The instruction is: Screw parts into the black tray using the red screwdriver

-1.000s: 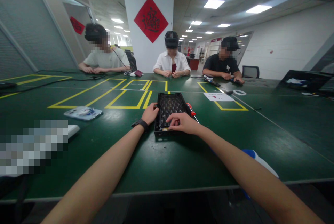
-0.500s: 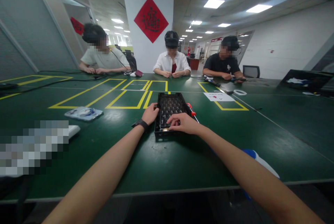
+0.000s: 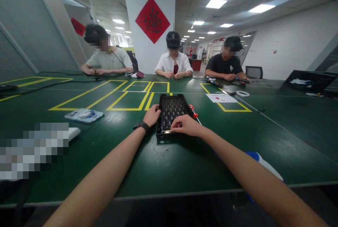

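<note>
A black rectangular tray (image 3: 173, 109) with rows of small shiny parts inside lies on the green table in front of me. My left hand (image 3: 151, 115) grips its left side, fingers curled against the wall. Over the tray's near right part, my right hand (image 3: 186, 124) has its thumb and fingers pinched together; whatever is between the fingertips is hidden. A small pale piece (image 3: 167, 132) shows beside those fingertips, at the near edge of the tray. Against the tray's right side lies a screwdriver with a red handle (image 3: 194, 115), its shaft pointing toward me.
A phone (image 3: 85, 115) lies to the left, near a blurred pale object (image 3: 34, 149). Yellow tape (image 3: 124, 109) marks the table (image 3: 148, 170). On the right are a paper sheet (image 3: 220, 98), a white ring (image 3: 242, 93) and a blue-and-white object (image 3: 264, 165). Three people sit opposite.
My right fingertips have shifted slightly to the right, and the pale piece at the tray's near edge shows more. My left hand and the tray stay in place.
</note>
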`<state>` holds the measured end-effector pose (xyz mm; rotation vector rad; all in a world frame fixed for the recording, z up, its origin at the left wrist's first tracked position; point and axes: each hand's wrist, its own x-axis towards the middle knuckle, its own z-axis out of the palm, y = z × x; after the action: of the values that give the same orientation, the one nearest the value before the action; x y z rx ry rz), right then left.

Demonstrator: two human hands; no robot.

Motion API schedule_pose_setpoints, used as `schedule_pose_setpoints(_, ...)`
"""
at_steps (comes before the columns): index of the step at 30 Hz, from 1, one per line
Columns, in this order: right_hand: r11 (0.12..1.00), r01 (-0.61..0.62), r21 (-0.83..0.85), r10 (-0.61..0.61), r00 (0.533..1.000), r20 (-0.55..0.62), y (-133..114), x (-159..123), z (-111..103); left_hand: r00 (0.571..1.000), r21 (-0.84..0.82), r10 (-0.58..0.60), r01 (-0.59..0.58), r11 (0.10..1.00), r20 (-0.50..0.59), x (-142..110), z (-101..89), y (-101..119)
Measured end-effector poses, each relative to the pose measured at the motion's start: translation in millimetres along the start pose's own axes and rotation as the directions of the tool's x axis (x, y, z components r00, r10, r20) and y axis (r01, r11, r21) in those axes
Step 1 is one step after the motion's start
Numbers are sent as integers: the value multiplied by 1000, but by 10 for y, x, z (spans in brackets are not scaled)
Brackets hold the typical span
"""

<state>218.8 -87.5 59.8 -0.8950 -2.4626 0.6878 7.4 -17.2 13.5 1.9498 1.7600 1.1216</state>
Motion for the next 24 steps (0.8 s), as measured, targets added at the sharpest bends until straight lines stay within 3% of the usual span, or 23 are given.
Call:
schedule_pose_setpoints(9, 1000, 26, -12, -26, 1000, -6, 14, -3, 16, 1000, -19, 2, -2, 1000, -2, 8, 8, -20)
schedule_pose_setpoints(12, 1000, 5, -23, -8, 989, -145, -16, 15, -35, 1000, -34, 11, -10, 999, 10, 6, 4, -29)
schedule_pose_setpoints(14, 997, -74, -28, 63, 956, -286, -25, 71, -100, 1000, -57, 22, -21, 998, 19, 7, 9, -37)
schedule_pose_setpoints(16, 988, -150, -47, 126, 933, -337, -11, 177, -159, 1000, -72, 19, -18, 997, 20, 10, 18, -42)
schedule_pose_setpoints(20, 954, -133, -267, 100, 986, -136, 61, 472, -142, 1000, -76, 11, -10, 997, 16, 16, 27, -40)
schedule_pose_setpoints(24, 875, -151, -460, 102, 986, -130, 86, 703, 10, 999, -76, 34, -32, 997, 30, 8, 13, -36)
